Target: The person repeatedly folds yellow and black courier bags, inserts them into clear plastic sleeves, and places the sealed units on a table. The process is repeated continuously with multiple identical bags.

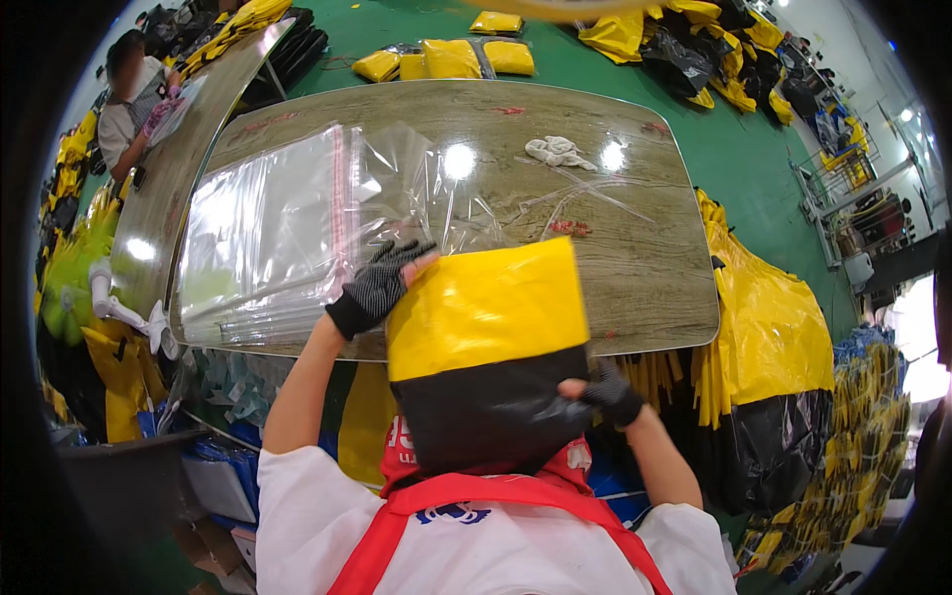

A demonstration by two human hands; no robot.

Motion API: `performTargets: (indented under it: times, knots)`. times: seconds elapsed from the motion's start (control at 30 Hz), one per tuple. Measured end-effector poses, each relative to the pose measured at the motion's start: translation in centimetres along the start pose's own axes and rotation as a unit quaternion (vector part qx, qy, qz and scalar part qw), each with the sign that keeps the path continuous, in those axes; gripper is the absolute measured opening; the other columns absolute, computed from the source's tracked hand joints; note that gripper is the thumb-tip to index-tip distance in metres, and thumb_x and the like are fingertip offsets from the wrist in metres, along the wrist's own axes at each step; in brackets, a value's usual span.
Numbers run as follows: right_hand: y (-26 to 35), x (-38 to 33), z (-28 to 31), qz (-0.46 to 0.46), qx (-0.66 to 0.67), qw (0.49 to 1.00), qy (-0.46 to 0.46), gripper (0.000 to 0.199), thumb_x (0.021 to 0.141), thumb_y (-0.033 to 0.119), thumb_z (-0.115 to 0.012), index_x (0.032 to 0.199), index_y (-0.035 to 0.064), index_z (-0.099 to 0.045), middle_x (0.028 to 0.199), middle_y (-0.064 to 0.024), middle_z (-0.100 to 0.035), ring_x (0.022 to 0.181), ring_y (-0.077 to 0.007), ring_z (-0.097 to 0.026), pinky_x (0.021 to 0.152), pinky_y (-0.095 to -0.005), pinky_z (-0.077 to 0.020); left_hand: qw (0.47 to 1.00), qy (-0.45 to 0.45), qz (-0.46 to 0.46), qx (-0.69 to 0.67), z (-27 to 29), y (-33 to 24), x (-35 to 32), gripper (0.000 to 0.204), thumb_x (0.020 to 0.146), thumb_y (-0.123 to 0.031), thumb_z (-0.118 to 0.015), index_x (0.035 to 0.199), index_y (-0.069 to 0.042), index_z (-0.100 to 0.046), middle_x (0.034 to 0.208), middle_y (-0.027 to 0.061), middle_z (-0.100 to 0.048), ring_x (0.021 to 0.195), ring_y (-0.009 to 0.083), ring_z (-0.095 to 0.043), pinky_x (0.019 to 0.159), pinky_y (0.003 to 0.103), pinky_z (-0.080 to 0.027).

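Observation:
A folded yellow-and-black plastic sheet (486, 312) is held up in front of my body, tilted over the near edge of the table. Its upper part is yellow and its lower part black. My left hand (382, 283), in a dark dotted glove with a bare thumb, grips its upper left corner, thumb on the front and fingers behind. At the lower right side, my right hand (607, 395) pinches the black part, thumb in front; its other fingers are partly hidden. Just left of the sheet lies a stack of clear plastic bags (268, 233) with a red-striped edge.
On the wood-look table (654, 288) lie loose clear film (456, 203), a crumpled white cloth (558, 151) and thin clear strips. Yellow-and-black plastic pieces (769, 327) hang at the right edge. A person (129, 114) works at the left table. Yellow packs (451, 59) lie beyond.

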State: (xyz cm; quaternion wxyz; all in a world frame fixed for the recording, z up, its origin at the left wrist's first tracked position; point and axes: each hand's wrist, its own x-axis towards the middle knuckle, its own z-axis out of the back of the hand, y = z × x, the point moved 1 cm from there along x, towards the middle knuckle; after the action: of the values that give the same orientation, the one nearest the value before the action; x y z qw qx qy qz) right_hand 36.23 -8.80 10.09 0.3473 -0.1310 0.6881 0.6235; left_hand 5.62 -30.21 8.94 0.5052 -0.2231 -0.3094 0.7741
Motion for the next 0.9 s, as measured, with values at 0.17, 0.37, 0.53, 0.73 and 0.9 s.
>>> performTargets:
  times: [0.17,0.37,0.53,0.73,0.9]
  knots:
    - [-1.9,7.6,1.7,0.301,-0.077,0.951,-0.015,0.050,0.083,0.028,-0.065,0.121,-0.0015,-0.049,0.114,-0.0107,-0.058,0.101,-0.0176,-0.055,0.088,-0.0281,-0.0430,0.967,-0.049,-0.107,0.227,-0.5,-2.3,-3.0,0.037,0.091,-0.019,-0.040,0.125,-0.012,-0.051,0.134,0.0116,-0.045,0.129,0.0318,-0.035,0.110,0.046,-0.017]
    - [8.4,14.6,1.4,0.206,-0.088,0.971,0.088,0.033,0.083,0.027,-0.061,0.102,0.0002,-0.060,0.089,-0.0066,-0.063,0.076,-0.0138,-0.056,0.072,-0.0261,-0.0443,0.959,-0.033,-0.101,0.264,-0.7,-5.0,-2.1,0.044,0.085,-0.024,-0.053,0.128,-0.013,-0.048,0.135,0.0128,-0.044,0.129,0.0349,-0.033,0.110,0.048,-0.017]
    - [4.7,9.9,3.2,0.176,0.014,0.982,-0.071,0.021,0.086,0.025,-0.057,0.082,0.0044,-0.055,0.070,0.0009,-0.051,0.068,-0.0108,-0.049,0.066,-0.0251,-0.0422,0.980,-0.188,0.047,0.039,-3.0,-1.3,-4.9,0.089,0.075,-0.027,-0.070,0.143,-0.005,-0.016,0.143,0.0230,-0.026,0.133,0.0378,-0.023,0.109,0.042,-0.020]
    - [1.6,3.2,2.6,0.157,0.180,0.971,-0.016,0.030,0.083,0.016,-0.065,0.106,0.0006,-0.055,0.096,-0.0038,-0.059,0.087,-0.0097,-0.054,0.076,-0.0234,-0.0453,0.869,-0.062,0.121,-0.475,-4.4,-0.8,-3.6,0.096,0.074,-0.018,-0.073,0.144,-0.005,-0.008,0.135,0.0125,-0.039,0.120,0.0229,-0.041,0.099,0.032,-0.035]
    - [-2.5,6.5,2.3,0.218,0.182,0.946,-0.155,0.017,0.081,0.013,-0.066,0.091,-0.0004,-0.065,0.081,-0.0058,-0.065,0.073,-0.0128,-0.060,0.067,-0.0273,-0.0482,0.797,-0.007,0.226,-0.560,-4.4,-2.0,-2.6,0.056,0.076,-0.019,-0.070,0.123,-0.001,-0.046,0.110,0.0086,-0.059,0.098,0.0188,-0.057,0.085,0.030,-0.047]
